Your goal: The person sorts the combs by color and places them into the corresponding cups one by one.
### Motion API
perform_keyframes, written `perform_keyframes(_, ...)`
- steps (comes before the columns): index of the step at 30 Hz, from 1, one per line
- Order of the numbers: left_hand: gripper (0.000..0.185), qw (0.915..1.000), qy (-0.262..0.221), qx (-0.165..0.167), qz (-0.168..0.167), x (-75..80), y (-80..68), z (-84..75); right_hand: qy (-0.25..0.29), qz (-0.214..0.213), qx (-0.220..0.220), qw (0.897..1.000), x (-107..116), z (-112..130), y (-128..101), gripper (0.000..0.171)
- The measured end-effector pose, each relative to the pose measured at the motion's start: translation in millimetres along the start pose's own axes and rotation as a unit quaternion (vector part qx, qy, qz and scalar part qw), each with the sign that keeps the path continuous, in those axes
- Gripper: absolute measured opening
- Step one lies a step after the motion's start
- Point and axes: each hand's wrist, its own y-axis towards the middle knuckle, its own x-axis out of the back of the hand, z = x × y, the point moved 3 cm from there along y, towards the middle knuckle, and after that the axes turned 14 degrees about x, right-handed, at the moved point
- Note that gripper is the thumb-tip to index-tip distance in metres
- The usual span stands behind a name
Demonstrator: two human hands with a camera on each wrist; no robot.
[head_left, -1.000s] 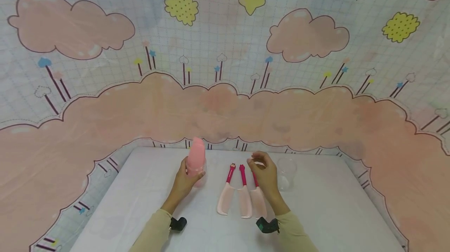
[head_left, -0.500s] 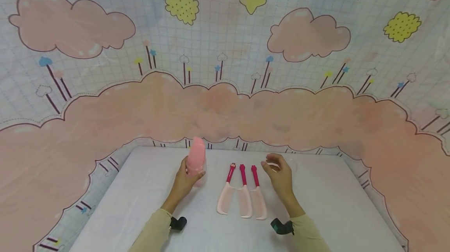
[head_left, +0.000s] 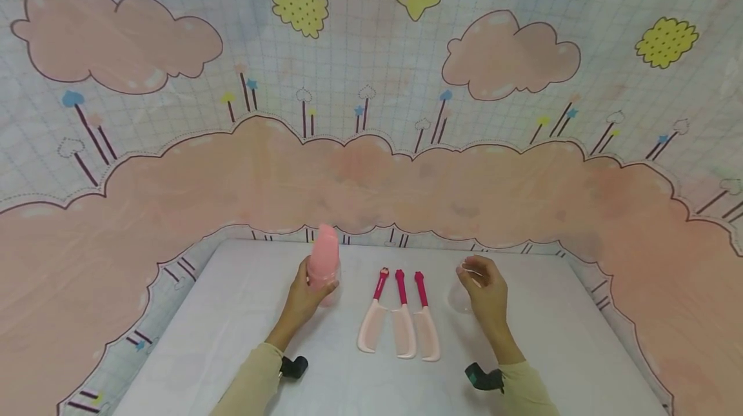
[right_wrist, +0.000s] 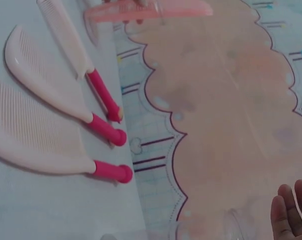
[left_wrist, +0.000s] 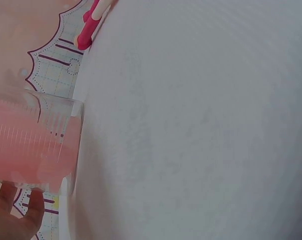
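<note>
On table (head_left: pixel 203 338): three combs (head_left: pixel 411 335); left hand (head_left: pixel 303 297) grips one clear container (left_wrist: pixel 65 106).

**Diffuse light, dim wrist cams**

You've got even, soft light in the head view, with faint shadows on the table (head_left: pixel 569 326). Your wrist views run dimmer and softer; the left darkens rightward. Pale highlights edge the clear container (left_wrist: pixel 60 107).

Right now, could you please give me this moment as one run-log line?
left hand: holds clear container, pink item partly inside; right hand: at clear vessel, grip unclear; three combs: on table
</note>
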Motion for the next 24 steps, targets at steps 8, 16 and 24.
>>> perform_keyframes(8,0.089,1.0,0.002,-0.001,0.0,0.1,0.0,-0.2,-0.033,-0.024,0.005,0.999,16,-8,-3,0.034)
perform_keyframes(16,0.092,0.9999,-0.008,0.013,0.003,0.8,1.3,-0.6,-0.098,-0.004,-0.033,0.995,22,-26,-2,0.062)
perform_keyframes(24,0.091,0.9997,-0.017,0.016,0.01,-0.3,1.0,0.9,-0.08,0.058,-0.116,0.988,22,-51,-4,0.085)
